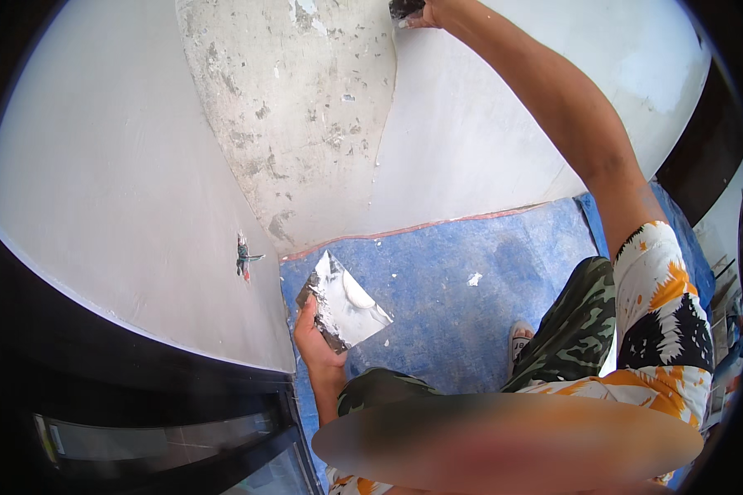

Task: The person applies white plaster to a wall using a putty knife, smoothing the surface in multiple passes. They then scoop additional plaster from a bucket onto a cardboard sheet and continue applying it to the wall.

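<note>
My right arm reaches up to the top of the view, where my right hand (424, 15) grips a putty knife (403, 10), partly cut off, against the wall at the border between smooth white coating (470, 132) and rough, patchy bare wall (305, 124). Low in front of me, my left hand (314, 338) is closed on the edge of a square metal plate (351, 309), smeared with white paste that is heaped along one side.
A smooth wall (115, 165) on my left has a hole with loose wires (243, 260). Blue sheeting (446, 305) with white flecks covers the floor under my feet. A dark-framed glazed panel (165, 433) is at lower left; indistinct clutter (718, 313) lies at far right.
</note>
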